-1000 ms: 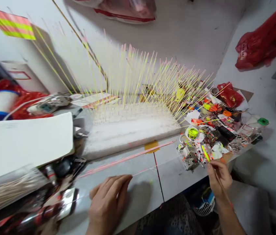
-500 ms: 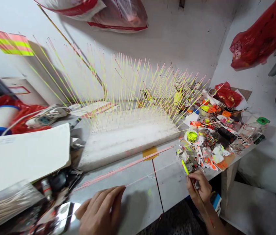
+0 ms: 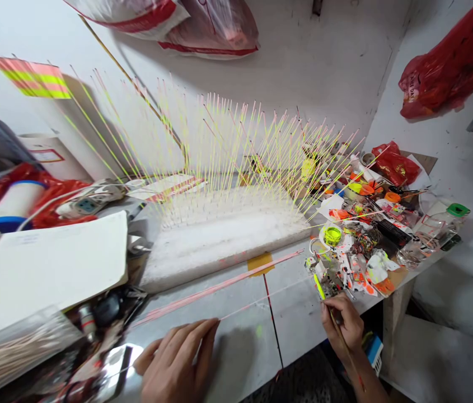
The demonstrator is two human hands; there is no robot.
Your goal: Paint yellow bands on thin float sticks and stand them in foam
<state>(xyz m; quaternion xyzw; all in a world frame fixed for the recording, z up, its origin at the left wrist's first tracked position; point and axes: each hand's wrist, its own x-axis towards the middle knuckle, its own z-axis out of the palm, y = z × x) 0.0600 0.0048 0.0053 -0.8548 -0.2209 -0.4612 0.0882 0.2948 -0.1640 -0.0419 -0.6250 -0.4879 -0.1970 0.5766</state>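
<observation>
the hanging red bag [image 3: 450, 64] bears "day"; its other letters blur.

Foam block [image 3: 219, 257] approx. mid-counter [image 3: 236, 341]; upright sticks [image 3: 236, 151] set in its top. Loose stick bundle [image 3: 219, 284] lies on counter just before block, running L to R. Single stick [image 3: 244, 308] before bundle, L end at L hand [image 3: 181, 358]. R hand [image 3: 343, 324] at front edge, w/ brush [image 3: 319, 286], tip twd. R-side clutter [image 3: 362, 271]. Paint pot [image 3: 332, 235] amid clutter, R of block; bottle [image 3: 448, 223] far R. Pad [image 3: 51, 257] L of block; bag of thin sticks [image 3: 18, 352] before pad; power strip [image 3: 91, 201] behind pad. Hung bags [image 3: 211, 31] above block, rear wall; another bag [image 3: 446, 73] on R wall.
</observation>
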